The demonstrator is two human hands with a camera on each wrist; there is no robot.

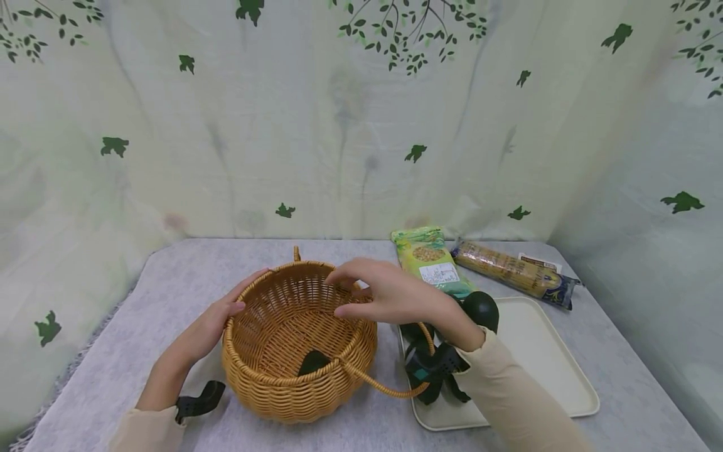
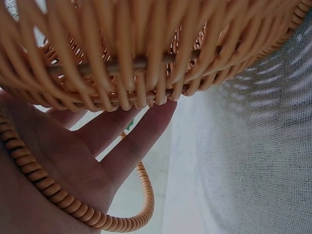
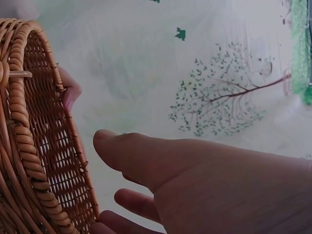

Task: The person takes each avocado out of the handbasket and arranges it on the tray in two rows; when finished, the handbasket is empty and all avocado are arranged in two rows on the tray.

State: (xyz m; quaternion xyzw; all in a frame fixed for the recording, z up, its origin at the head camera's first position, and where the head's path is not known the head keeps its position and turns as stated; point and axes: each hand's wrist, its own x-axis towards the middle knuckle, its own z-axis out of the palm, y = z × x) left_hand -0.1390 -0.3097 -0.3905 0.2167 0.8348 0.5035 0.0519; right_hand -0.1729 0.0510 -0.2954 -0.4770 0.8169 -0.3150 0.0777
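A round woven wicker basket [image 1: 299, 402] stands on the table, with a dark object [image 1: 313, 362] inside by the near wall; its kind cannot be made out. My left hand [image 1: 211, 323] holds the basket's left side, thumb over the rim and fingers along the outside wicker. In the left wrist view those fingers [image 2: 146, 131] reach against the weave, and a coiled handle [image 2: 146, 195] loops past the hand. Above the right rim my right hand [image 1: 390, 292] hovers, thumb and fingers apart with nothing between them. The right wrist view shows the thumb [image 3: 117, 146] beside the basket opening.
Right of the basket lies a cream tray [image 1: 542, 351] bearing several dark objects [image 1: 480, 311], partly hidden by my right arm. Behind it are a green-yellow food packet [image 1: 432, 257] and a long pack of pasta [image 1: 508, 270]. A leaf-printed curtain [image 1: 350, 125] surrounds the table.
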